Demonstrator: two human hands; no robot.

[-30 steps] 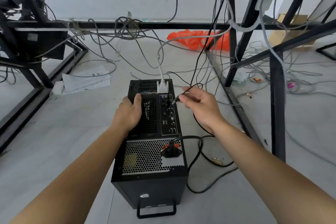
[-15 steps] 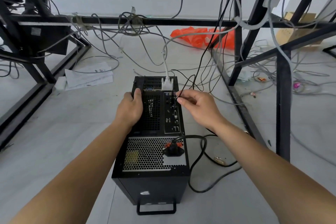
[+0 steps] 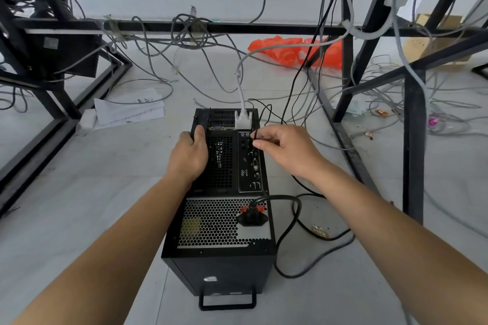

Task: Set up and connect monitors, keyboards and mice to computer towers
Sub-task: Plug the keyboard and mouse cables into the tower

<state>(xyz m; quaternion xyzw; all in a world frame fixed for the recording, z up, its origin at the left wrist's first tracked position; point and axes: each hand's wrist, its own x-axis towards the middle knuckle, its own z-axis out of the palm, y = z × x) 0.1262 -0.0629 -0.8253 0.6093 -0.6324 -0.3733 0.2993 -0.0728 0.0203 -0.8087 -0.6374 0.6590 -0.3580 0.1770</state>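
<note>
A black computer tower (image 3: 219, 221) lies on the floor with its rear panel facing up. My left hand (image 3: 188, 155) grips the panel's left edge, thumb over the rim. My right hand (image 3: 284, 149) pinches a thin black cable plug (image 3: 255, 137) at the top of the port strip (image 3: 250, 163). A white connector (image 3: 243, 120) with a white cable sits plugged in at the far end. A black power cord (image 3: 252, 215) is plugged into the power supply grille.
Black metal desk frames (image 3: 413, 126) stand left, behind and right. Grey and black cables (image 3: 184, 42) hang from the frames and sprawl over the grey floor. Papers (image 3: 129, 108) lie at left, an orange plastic bag (image 3: 290, 50) behind, a cardboard box (image 3: 435, 37) far right.
My right hand moved left and forward, bringing the black plug from above the tower's right edge down to the top of the port strip. The left hand kept its grip.
</note>
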